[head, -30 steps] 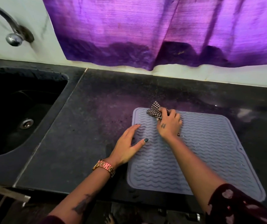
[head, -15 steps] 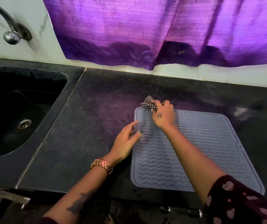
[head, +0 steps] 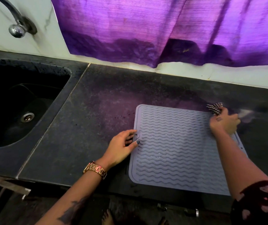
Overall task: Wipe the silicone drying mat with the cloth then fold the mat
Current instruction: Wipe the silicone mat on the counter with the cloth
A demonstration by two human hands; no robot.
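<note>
A lilac silicone drying mat [head: 175,148] with wavy ridges lies flat on the dark counter [head: 97,114]. My left hand [head: 122,147] rests on the mat's left edge, fingers straight, thumb on the ridges. At the mat's far right corner my right hand [head: 224,123] grips a bunched black-and-white checked cloth [head: 214,108] and holds it down against the mat. My right forearm crosses over the mat's right side and hides part of it.
A black sink [head: 16,104] with a metal drain is set into the counter at the left, under a chrome tap [head: 16,30]. A purple curtain [head: 162,30] hangs over the back wall. The counter's front edge runs just below the mat.
My right hand has swept the cloth from the mat's far left corner along the far edge to the far right corner. My left hand stays on the left edge.
</note>
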